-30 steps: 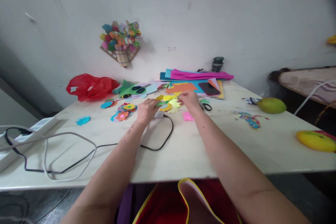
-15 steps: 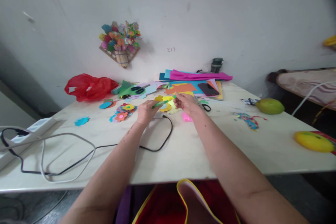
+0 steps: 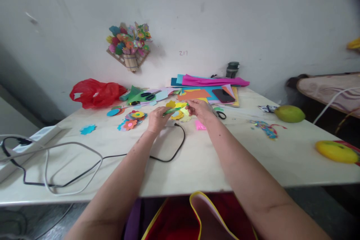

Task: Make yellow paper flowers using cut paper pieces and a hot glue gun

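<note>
My left hand [image 3: 156, 119] is closed round a thin green strip [image 3: 171, 111], which sticks out to the right of its fingers. Across from it, my right hand [image 3: 200, 111] pinches a small green piece [image 3: 187, 104] at its fingertips; whether this is part of the same strip I cannot tell. Yellow paper flowers [image 3: 177, 114] lie on the table just behind and between both hands. A pink packet [image 3: 200, 125] rests below my right hand, and black-handled scissors [image 3: 221, 115] lie beside its wrist, partly hidden.
Colourful paper flowers [image 3: 131, 120] are heaped left of my hands, with a blue flower [image 3: 88, 129] farther left. Cables [image 3: 168, 161] cross the table from a power strip [image 3: 36, 138]. Paper sheets [image 3: 194, 94], a phone [image 3: 223, 96] and a red bag [image 3: 97, 93] lie behind; a green mango [image 3: 289, 114] sits right.
Both hands keep nearly the same place and grip. The fingers of my right hand have shifted very slightly; the things on the table stay where they were.
</note>
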Demonstrator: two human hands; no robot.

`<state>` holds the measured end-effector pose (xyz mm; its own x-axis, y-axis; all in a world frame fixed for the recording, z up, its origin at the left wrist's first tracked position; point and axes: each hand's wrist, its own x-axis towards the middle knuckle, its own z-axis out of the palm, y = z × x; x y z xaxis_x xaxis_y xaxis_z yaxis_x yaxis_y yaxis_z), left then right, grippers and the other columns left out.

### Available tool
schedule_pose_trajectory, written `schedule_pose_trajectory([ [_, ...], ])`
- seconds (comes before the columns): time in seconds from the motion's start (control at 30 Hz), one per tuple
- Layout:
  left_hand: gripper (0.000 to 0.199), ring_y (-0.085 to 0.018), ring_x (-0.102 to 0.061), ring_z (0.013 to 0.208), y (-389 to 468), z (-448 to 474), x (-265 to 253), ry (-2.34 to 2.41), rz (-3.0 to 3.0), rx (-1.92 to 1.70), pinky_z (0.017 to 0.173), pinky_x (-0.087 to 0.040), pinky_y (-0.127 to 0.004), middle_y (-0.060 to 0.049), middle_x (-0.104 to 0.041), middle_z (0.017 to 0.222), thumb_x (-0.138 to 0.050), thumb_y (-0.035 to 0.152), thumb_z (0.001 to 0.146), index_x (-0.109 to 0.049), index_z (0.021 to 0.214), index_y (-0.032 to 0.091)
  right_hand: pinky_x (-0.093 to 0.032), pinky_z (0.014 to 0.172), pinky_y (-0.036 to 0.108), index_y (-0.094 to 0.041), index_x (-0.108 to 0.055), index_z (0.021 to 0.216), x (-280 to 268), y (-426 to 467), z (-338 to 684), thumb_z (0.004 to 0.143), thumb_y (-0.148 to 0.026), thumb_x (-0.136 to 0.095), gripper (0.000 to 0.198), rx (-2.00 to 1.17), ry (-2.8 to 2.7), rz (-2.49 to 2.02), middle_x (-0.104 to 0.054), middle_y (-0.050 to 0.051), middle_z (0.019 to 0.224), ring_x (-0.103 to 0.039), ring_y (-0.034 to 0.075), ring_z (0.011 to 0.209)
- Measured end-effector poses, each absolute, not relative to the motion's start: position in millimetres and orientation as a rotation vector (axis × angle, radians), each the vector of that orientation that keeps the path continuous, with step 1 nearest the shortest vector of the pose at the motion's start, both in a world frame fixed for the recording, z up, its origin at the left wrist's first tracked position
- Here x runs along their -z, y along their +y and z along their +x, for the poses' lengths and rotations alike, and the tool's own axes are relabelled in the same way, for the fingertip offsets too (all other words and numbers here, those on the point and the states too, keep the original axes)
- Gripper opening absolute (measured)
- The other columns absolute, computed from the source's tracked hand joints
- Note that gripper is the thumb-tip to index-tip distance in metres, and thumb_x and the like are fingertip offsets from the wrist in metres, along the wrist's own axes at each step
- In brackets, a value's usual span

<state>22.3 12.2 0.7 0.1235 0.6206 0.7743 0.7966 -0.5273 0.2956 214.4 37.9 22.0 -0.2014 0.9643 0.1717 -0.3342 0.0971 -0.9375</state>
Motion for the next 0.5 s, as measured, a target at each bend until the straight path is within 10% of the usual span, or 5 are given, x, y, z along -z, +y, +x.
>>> schedule_pose_trajectory([
  [0.5,0.030,-0.016,-0.055,0.076,15,40,-2,-1.449,-2.201,1.302,0.062,-0.042,-0.025,-0.006,-0.059,0.075,-0.056,0.045,0.074,-0.060,0.064,0.017,-0.051,0.049,0.023,-0.016,-0.053,0.072,-23,33,210,0.067,-0.037,-0.068,0.027,-1.537,-1.156,-0.584,-0.059,-0.002,0.060,-0.059,0.010,0.050],
])
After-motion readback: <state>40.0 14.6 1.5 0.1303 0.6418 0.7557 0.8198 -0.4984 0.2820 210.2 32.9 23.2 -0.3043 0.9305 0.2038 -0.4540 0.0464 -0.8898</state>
